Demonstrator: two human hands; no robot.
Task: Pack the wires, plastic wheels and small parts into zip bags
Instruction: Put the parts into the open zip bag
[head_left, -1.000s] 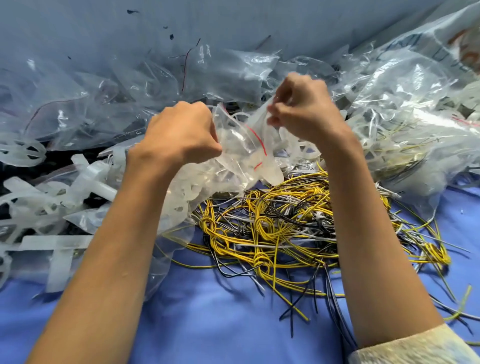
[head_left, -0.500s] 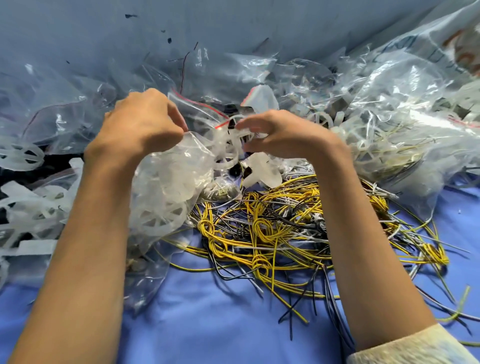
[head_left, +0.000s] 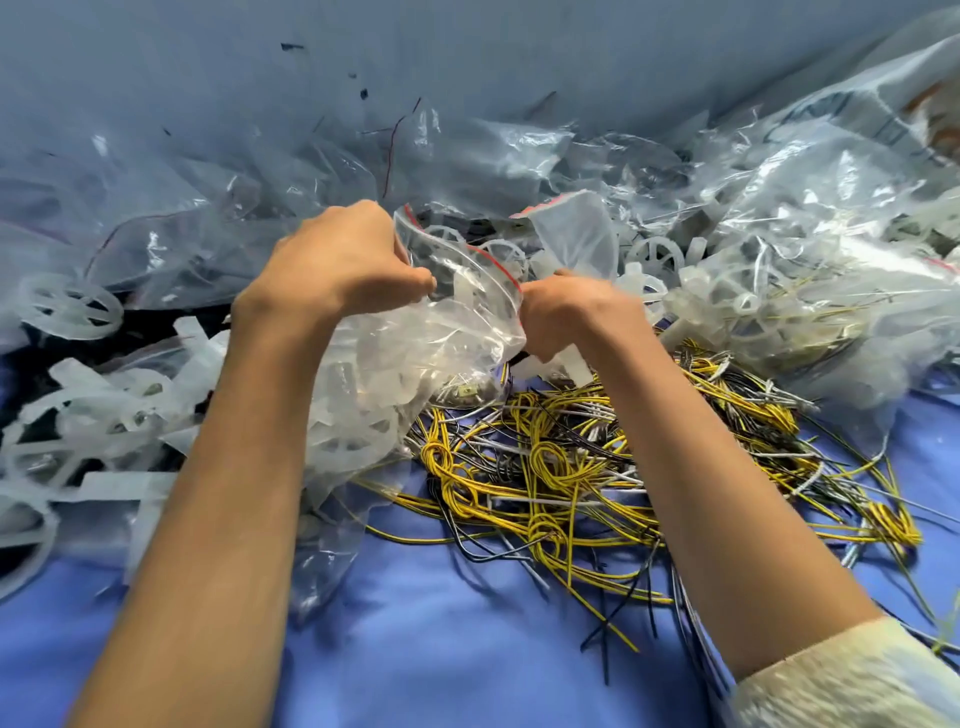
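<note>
A clear zip bag (head_left: 410, 358) with a red strip along its mouth hangs between my hands, with pale plastic wheels and small parts inside. My left hand (head_left: 343, 265) pinches the bag's mouth at its left side. My right hand (head_left: 571, 317) grips the right end of the mouth, and its curled fingers also hold a white plastic piece (head_left: 574, 364). Below the bag lies a tangle of yellow, black and white wires (head_left: 561, 467) on the blue cloth. Loose translucent plastic wheels (head_left: 657, 254) lie just beyond my right hand.
Crumpled clear bags (head_left: 197, 208) pile up at the back and left. White plastic wheels and strips (head_left: 72, 306) lie at the left. A large bag (head_left: 810, 249) stuffed with wheels and wires bulks at the right. Bare blue cloth (head_left: 441, 649) spreads in front.
Both hands have come closer together and lower. The bag's mouth, earlier spread wide between them, is now bunched nearer my right hand, which dropped toward the wires.
</note>
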